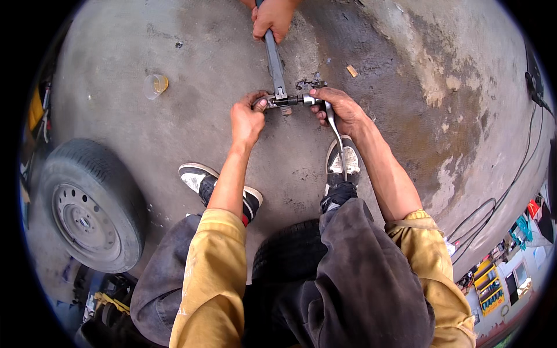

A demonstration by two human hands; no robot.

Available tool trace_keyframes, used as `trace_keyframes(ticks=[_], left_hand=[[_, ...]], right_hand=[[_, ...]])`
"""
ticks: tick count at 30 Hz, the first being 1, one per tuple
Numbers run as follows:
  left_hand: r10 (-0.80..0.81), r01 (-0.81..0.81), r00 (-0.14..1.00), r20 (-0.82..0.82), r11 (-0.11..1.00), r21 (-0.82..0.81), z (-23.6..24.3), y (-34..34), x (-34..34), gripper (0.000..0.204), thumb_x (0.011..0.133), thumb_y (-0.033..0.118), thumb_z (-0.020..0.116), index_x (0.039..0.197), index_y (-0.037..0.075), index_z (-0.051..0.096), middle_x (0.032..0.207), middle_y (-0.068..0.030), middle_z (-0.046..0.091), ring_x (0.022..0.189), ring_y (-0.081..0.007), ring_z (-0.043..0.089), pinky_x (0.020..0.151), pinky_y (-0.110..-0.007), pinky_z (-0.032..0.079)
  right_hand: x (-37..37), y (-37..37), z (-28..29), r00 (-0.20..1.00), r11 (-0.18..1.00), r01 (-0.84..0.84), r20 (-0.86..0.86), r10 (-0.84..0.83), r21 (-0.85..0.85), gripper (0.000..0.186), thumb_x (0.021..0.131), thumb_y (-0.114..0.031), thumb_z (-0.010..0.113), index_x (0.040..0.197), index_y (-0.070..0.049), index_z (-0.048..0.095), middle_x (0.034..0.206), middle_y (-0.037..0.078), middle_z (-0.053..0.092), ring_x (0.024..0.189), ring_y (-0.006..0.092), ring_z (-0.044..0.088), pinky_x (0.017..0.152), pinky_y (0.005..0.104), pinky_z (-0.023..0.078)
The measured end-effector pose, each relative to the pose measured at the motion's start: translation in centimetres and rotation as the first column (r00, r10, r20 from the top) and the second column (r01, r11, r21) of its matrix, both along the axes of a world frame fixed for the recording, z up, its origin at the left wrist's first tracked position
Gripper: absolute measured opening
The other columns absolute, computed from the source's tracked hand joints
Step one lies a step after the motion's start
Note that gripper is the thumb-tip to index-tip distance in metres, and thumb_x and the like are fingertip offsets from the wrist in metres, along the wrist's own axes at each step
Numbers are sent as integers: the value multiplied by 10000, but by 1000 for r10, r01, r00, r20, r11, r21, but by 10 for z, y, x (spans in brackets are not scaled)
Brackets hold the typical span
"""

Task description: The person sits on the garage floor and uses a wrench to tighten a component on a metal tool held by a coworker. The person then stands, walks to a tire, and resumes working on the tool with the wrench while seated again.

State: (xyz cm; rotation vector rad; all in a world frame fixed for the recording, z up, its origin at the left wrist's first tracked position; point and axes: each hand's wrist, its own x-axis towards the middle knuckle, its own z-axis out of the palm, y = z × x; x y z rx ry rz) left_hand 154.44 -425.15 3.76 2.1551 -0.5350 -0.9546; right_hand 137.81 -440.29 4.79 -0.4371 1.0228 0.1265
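Observation:
My left hand (pixel 247 120) is closed on the left end of a short dark metal part (pixel 283 102), thumb on top. A silver socket (pixel 309 100) lies in line with the part's right end. My right hand (pixel 343 110) is closed around the head of a socket wrench (pixel 335 129) beside that socket. The wrench's long, curved silver handle hangs down over my right shoe. From the far side, another person's hands (pixel 275 18) grip a long grey steel bar (pixel 272 61). Its lower end meets the dark part between my hands.
A clear cup (pixel 155 86) with yellowish liquid stands on the concrete floor (pixel 191 116). To the left is a wheel with a tire (pixel 91 206); another tire (pixel 288 246) lies beneath me. A black cable (pixel 502 203) runs along the right. A small wood-coloured chip (pixel 351 71) lies beyond my right hand.

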Motion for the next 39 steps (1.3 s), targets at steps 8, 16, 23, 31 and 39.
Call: trace_keyframes(ticks=[8, 16, 23, 31, 39], left_hand=[[-38, 38, 999, -10, 999, 4, -3, 3, 4, 216, 868, 49, 581, 1066, -23, 625, 931, -95, 673, 860, -135, 598, 798, -253, 449], [-8, 8, 999, -50, 1000, -5, -6, 4, 2, 207, 880, 80, 576, 1060, -6, 631, 842, -51, 652, 641, -98, 522, 589, -242, 434], [-17, 16, 999, -43, 1000, -19, -14, 6, 5, 203, 883, 81, 576, 1064, 12, 634, 793, -12, 628, 533, -63, 434, 481, -221, 376], [36, -37, 996, -80, 999, -9, -11, 7, 2, 207, 883, 91, 580, 1066, 12, 636, 778, -5, 616, 535, -59, 432, 474, -220, 372], [15, -15, 998, -62, 1000, -9, -12, 5, 2, 210, 881, 91, 583, 1066, 5, 635, 767, -1, 612, 532, -60, 434, 475, -219, 373]], right_hand=[[12, 4, 19, 998, 997, 65, -2, -65, -44, 333, 788, -243, 725, 929, -1, 543, 797, 49, 542, 591, 131, 535, 486, 269, 472], [7, 8, 1, 996, 969, 64, 76, -47, -237, 341, 812, -306, 695, 912, -16, 545, 716, 48, 536, 484, 113, 479, 406, 243, 380], [7, 1, 8, 986, 987, -128, -118, 117, -98, 305, 811, -261, 691, 920, -8, 559, 765, 74, 544, 471, 128, 498, 414, 241, 425], [6, 5, 11, 997, 991, 65, 59, -59, -114, 190, 834, -170, 651, 962, -53, 573, 867, 39, 553, 705, 126, 567, 532, 265, 476], [3, 2, -2, 998, 996, 18, 63, -13, -82, 207, 787, -125, 700, 931, -50, 572, 742, 34, 547, 593, 116, 540, 445, 239, 415]])
